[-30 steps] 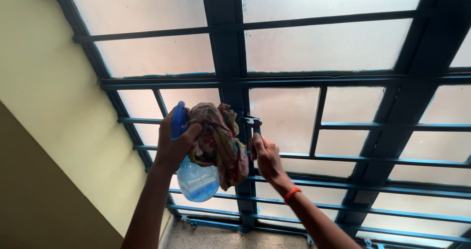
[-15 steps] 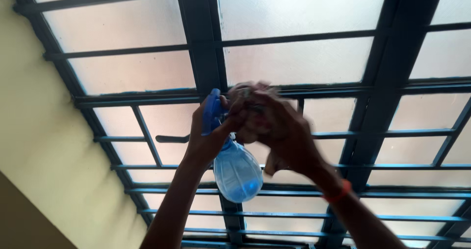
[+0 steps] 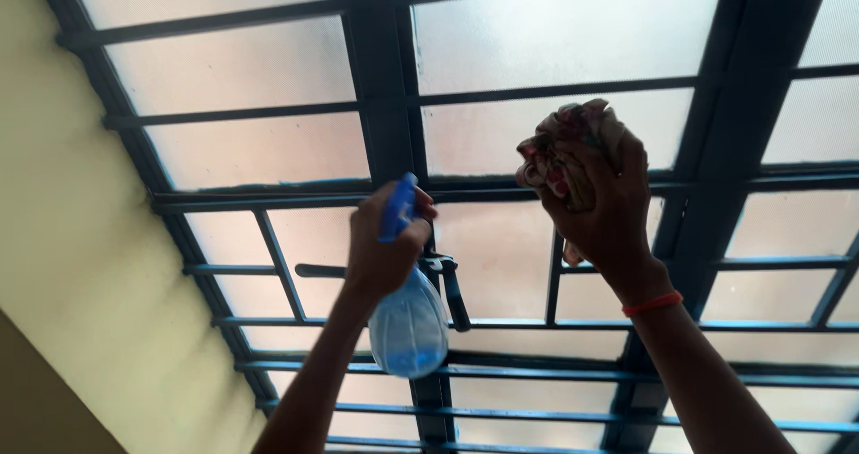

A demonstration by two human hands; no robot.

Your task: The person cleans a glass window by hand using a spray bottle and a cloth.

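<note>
View: head camera, looking steeply upward at a window.

Left hand: the left hand [image 3: 383,253] is grasping a spray bottle [image 3: 408,324] by its neck, fingers wrapping around the blue trigger head [image 3: 397,208]. The arm is rising from the lower edge of the picture.

Spray bottle: the clear body is hanging below the fist, tilting slightly, with a pale blue liquid sitting in its lower part. It is showing in front of the central upright of the window frame, just left of the latch handle.

Right hand: the right hand [image 3: 601,211] is clenching a bunched cloth [image 3: 565,150], patterned in reds and pale tones. An orange band [image 3: 652,305] is circling the wrist.

Cloth: it is bulging out above and to the left of the fingers, level with a horizontal bar of the grille; whether it is touching the glass cannot be told.

Hand spacing: the two hands are working apart, the right one higher than the left.

Window: frosted glass panes [image 3: 555,33] are glowing behind a dark metal grille [image 3: 376,87] of uprights and horizontal bars.

Latch handle: a dark latch handle [image 3: 452,288] is hanging beside the bottle.

Wall: a cream wall [image 3: 80,266] is running along the left side.
</note>
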